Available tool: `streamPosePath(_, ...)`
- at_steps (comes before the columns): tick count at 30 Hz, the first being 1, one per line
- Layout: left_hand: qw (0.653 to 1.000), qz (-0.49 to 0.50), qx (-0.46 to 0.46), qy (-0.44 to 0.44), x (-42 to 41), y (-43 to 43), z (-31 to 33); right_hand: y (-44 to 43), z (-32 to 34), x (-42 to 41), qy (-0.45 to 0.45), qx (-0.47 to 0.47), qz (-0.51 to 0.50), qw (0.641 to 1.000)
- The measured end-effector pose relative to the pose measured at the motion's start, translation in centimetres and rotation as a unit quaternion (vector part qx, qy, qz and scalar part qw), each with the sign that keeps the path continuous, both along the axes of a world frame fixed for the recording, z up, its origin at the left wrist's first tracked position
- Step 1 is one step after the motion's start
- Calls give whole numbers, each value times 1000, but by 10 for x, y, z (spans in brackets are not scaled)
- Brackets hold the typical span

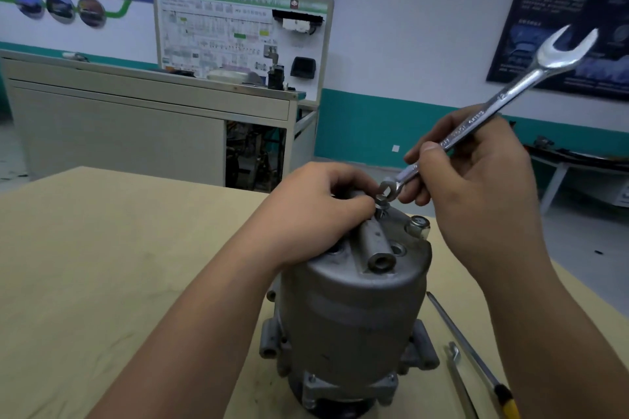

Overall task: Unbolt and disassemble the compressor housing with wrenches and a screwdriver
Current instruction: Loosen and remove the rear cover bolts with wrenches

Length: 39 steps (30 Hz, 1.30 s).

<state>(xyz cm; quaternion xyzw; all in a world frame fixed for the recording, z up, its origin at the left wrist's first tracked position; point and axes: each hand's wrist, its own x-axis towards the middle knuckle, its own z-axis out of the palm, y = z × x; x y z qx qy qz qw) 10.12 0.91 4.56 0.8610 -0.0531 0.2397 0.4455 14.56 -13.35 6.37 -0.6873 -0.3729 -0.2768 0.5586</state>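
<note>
Grey cast-metal compressor housing (354,309) upright on tan wooden table (102,248), small steel bolt (380,201) raised from its top.
Left hand (316,211) pinches the bolt; right hand (476,180) grips the chrome combination wrench (476,122), ring end just beside the bolt head, shaft slanting up and right.

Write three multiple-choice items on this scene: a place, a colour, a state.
1. Where does the long-shafted screwdriver lie?
A) on the tan wooden table, right of the grey metal compressor
B) on top of the compressor
C) in a drawer
2. Its handle is:
A) red
B) yellow and black
C) white
3. The right hand:
A) rests flat and empty
B) grips the silver combination wrench
C) is out of view
Key: 1A, it lies beside the compressor; 2B, both colours show; 3B, it clasps the shaft.
</note>
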Motion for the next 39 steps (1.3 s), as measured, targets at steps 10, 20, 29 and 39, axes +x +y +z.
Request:
streamPosePath(10,1000,-15,-10,-2,0,0,1,7,13,-10,-27,-132,-75,988)
streamPosePath(20,1000,-17,8,4,-2,2,1,-5,26,3,119,-121,72,983)
streamPosePath(29,1000,-22,18,-4,0,3,1,2,41,11,157,-200,105,962)
streamPosePath(39,1000,-15,13,8,1,3,1,-4,47,16,158,-213,97,959)
